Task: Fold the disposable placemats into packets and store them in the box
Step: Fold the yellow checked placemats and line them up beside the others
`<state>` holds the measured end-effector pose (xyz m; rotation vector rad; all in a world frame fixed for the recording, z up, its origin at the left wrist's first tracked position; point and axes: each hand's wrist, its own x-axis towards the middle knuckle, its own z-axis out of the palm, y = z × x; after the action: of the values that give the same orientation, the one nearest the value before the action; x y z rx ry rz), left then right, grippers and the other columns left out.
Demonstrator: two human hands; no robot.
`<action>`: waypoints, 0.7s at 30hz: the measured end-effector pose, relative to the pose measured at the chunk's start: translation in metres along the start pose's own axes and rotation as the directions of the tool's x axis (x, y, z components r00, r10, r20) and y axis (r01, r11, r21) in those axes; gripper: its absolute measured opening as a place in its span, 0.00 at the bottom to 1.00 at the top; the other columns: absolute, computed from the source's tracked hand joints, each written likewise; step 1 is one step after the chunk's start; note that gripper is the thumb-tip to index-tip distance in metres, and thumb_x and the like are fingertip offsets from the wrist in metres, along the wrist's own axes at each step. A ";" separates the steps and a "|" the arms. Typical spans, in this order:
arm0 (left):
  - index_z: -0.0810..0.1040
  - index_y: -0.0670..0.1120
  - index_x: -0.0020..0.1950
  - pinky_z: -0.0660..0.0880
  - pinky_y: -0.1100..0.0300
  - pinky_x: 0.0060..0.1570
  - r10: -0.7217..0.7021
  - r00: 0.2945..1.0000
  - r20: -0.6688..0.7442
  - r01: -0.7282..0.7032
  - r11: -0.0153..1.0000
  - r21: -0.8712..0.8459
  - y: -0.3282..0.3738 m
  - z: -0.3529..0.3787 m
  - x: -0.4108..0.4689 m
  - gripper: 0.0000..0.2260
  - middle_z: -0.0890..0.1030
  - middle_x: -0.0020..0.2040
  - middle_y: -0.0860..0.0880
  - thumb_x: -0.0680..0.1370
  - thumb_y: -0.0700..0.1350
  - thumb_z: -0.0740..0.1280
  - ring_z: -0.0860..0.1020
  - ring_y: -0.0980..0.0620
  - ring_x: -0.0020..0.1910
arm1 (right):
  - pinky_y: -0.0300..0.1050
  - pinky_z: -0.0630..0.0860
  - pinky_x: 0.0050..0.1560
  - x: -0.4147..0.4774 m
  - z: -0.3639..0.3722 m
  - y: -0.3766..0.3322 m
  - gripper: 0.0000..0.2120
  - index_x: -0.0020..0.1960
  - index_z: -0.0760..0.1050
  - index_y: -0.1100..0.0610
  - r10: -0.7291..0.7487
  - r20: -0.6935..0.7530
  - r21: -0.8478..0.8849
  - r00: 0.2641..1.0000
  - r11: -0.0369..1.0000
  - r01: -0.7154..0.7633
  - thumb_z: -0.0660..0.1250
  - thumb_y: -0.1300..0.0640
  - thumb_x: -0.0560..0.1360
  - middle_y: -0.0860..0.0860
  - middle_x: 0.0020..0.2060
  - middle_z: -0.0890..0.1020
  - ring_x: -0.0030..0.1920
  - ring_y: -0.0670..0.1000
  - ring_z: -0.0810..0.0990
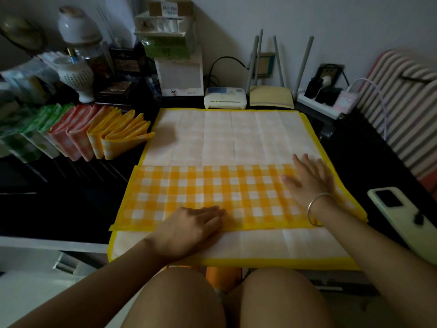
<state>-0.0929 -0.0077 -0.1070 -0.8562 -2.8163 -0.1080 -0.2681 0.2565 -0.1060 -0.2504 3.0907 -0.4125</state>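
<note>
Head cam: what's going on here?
A person is mid-fold on a yellow checked placemat spread out in front of them. A checked strip is folded over its pale underside, and both hands lie on that strip: the left hand at its near edge, the right hand flat near its right end. Finished green, pink and yellow packets stand in a row at the left. A phone lies at the right.

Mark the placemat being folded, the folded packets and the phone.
placemat (201, 190): head view, on the yellow checked flap folded over its middle.
folded packets (125, 144): head view, on a yellow packet at the row's right end.
phone (402, 228): head view, on its pale back, below the camera block.
</note>
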 end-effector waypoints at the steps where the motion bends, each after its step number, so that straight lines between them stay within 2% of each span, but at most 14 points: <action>1: 0.81 0.43 0.58 0.82 0.55 0.39 0.007 1.000 0.012 -0.007 1.000 0.020 0.000 0.001 0.000 0.15 0.81 0.62 0.45 0.81 0.48 0.58 0.80 0.48 0.60 | 0.59 0.42 0.74 -0.007 -0.002 -0.001 0.30 0.77 0.52 0.41 -0.075 -0.021 -0.058 0.997 0.996 0.074 0.54 0.36 0.77 0.44 0.78 0.49 0.77 0.51 0.40; 3: 0.80 0.41 0.60 0.82 0.56 0.39 -0.008 1.000 0.017 0.007 0.999 0.035 0.003 0.000 0.000 0.16 0.81 0.62 0.44 0.81 0.45 0.56 0.80 0.48 0.61 | 0.58 0.42 0.74 -0.027 -0.008 -0.009 0.33 0.75 0.55 0.40 -0.258 0.000 -0.105 0.966 0.961 0.256 0.45 0.30 0.73 0.43 0.77 0.51 0.77 0.50 0.42; 5: 0.79 0.41 0.62 0.81 0.59 0.37 -0.043 0.999 0.013 0.043 0.998 0.042 0.006 -0.004 -0.001 0.18 0.82 0.60 0.45 0.79 0.45 0.56 0.80 0.50 0.59 | 0.56 0.43 0.74 -0.048 -0.010 -0.020 0.43 0.74 0.59 0.40 -0.437 0.080 -0.074 0.896 0.894 0.443 0.34 0.23 0.67 0.42 0.77 0.54 0.77 0.51 0.48; 6: 0.79 0.41 0.63 0.80 0.60 0.36 -0.058 0.998 0.016 0.057 0.997 0.050 0.007 -0.006 -0.001 0.19 0.82 0.59 0.45 0.78 0.45 0.56 0.81 0.50 0.57 | 0.57 0.44 0.73 -0.057 -0.007 -0.023 0.45 0.74 0.61 0.42 -0.517 0.113 -0.092 0.849 0.845 0.527 0.31 0.23 0.67 0.43 0.76 0.56 0.77 0.51 0.51; 8: 0.78 0.42 0.62 0.79 0.60 0.32 -0.095 0.995 0.012 0.095 0.995 0.042 0.009 -0.007 0.000 0.19 0.83 0.55 0.46 0.77 0.45 0.56 0.83 0.49 0.49 | 0.61 0.50 0.69 -0.073 0.003 -0.023 0.40 0.73 0.66 0.50 -0.621 0.169 -0.235 0.765 0.729 0.643 0.36 0.29 0.75 0.48 0.74 0.65 0.75 0.56 0.61; 9: 0.78 0.44 0.61 0.77 0.59 0.29 -0.127 0.992 0.006 0.127 0.992 0.016 0.010 -0.008 0.001 0.19 0.84 0.51 0.47 0.75 0.45 0.55 0.84 0.48 0.43 | 0.63 0.54 0.66 -0.078 0.007 -0.023 0.36 0.72 0.68 0.54 -0.631 0.192 -0.303 0.751 0.690 0.657 0.39 0.34 0.78 0.51 0.72 0.68 0.72 0.58 0.65; 11: 0.77 0.46 0.58 0.74 0.57 0.26 -0.204 0.979 -0.013 0.203 0.978 -0.056 0.009 -0.010 0.004 0.19 0.83 0.45 0.48 0.71 0.44 0.55 0.81 0.46 0.35 | 0.64 0.58 0.63 -0.084 0.013 -0.022 0.30 0.70 0.70 0.58 -0.625 0.190 -0.344 0.757 0.680 0.648 0.47 0.41 0.79 0.53 0.69 0.72 0.69 0.59 0.71; 13: 0.75 0.48 0.55 0.73 0.55 0.27 -0.261 0.965 -0.029 0.257 0.960 -0.112 0.008 -0.012 0.004 0.16 0.83 0.43 0.49 0.69 0.42 0.58 0.80 0.43 0.33 | 0.62 0.62 0.62 -0.088 0.012 -0.023 0.27 0.67 0.74 0.57 -0.610 0.187 -0.318 0.770 0.704 0.635 0.50 0.45 0.76 0.53 0.66 0.76 0.65 0.59 0.75; 15: 0.75 0.48 0.52 0.72 0.54 0.28 -0.298 0.952 -0.072 0.285 0.946 -0.157 0.008 -0.013 0.004 0.10 0.82 0.42 0.50 0.74 0.45 0.57 0.79 0.43 0.33 | 0.57 0.72 0.61 -0.091 0.006 -0.026 0.24 0.64 0.76 0.55 -0.608 0.184 -0.250 0.772 0.731 0.635 0.50 0.48 0.76 0.51 0.64 0.78 0.64 0.57 0.77; 17: 0.75 0.48 0.53 0.74 0.51 0.32 -0.333 0.940 -0.076 0.311 0.927 -0.209 0.008 -0.014 0.005 0.16 0.82 0.44 0.49 0.78 0.51 0.51 0.80 0.42 0.37 | 0.50 0.74 0.59 -0.093 -0.011 -0.035 0.20 0.64 0.73 0.52 -0.566 0.230 -0.099 0.791 0.795 0.598 0.49 0.47 0.80 0.50 0.63 0.78 0.64 0.56 0.75; 18: 0.75 0.48 0.54 0.75 0.49 0.33 -0.347 0.936 -0.068 0.326 0.922 -0.210 0.007 -0.017 0.006 0.19 0.83 0.44 0.48 0.78 0.54 0.48 0.80 0.42 0.37 | 0.48 0.74 0.56 -0.092 -0.020 -0.038 0.17 0.64 0.69 0.51 -0.545 0.240 -0.077 0.804 0.814 0.575 0.49 0.46 0.81 0.49 0.61 0.78 0.62 0.55 0.76; 21: 0.74 0.48 0.52 0.69 0.53 0.29 -0.340 0.938 -0.063 0.325 0.930 -0.173 0.002 -0.034 0.014 0.16 0.78 0.31 0.47 0.79 0.53 0.50 0.77 0.41 0.32 | 0.49 0.71 0.45 -0.081 -0.047 -0.045 0.12 0.59 0.64 0.50 -0.538 0.296 -0.100 0.789 0.804 0.586 0.50 0.45 0.82 0.48 0.45 0.79 0.48 0.57 0.78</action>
<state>-0.0979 -0.0024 -0.0708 -0.3784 -2.8659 -0.4168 -0.1828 0.2388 -0.0493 -1.1558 2.7359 -0.0701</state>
